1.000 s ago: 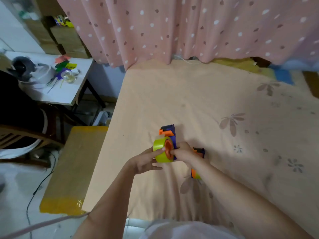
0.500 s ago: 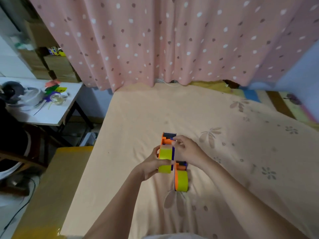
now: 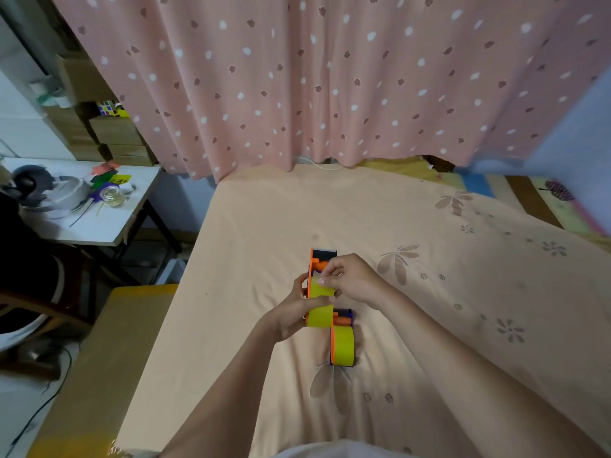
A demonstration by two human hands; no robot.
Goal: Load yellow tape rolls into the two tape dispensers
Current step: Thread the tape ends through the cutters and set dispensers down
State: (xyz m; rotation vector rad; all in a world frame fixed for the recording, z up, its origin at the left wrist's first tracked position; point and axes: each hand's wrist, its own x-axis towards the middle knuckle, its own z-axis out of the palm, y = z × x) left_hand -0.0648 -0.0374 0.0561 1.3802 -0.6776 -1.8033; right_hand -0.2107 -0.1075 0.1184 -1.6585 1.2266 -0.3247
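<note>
Above the peach bedsheet [image 3: 413,292] my left hand [image 3: 292,312] grips an orange and blue tape dispenser [image 3: 322,259] that carries a yellow tape roll [image 3: 320,314]. My right hand [image 3: 352,277] pinches the loose yellow tape end near the top of that roll. A second dispenser [image 3: 344,320] lies on the sheet just below, with its own yellow roll [image 3: 344,347] seated in it.
A pink dotted curtain [image 3: 314,81] hangs behind the bed. To the left stand a white side table [image 3: 99,226] with clutter, stacked cardboard boxes [image 3: 112,137] and a yellow bench [image 3: 99,358]. A chair [image 3: 29,312] and cables sit at the far left.
The view tilted up. My hands turned the held dispenser so the roll faces edge-on, and my right hand moved from the roll's hub up to the tape end.
</note>
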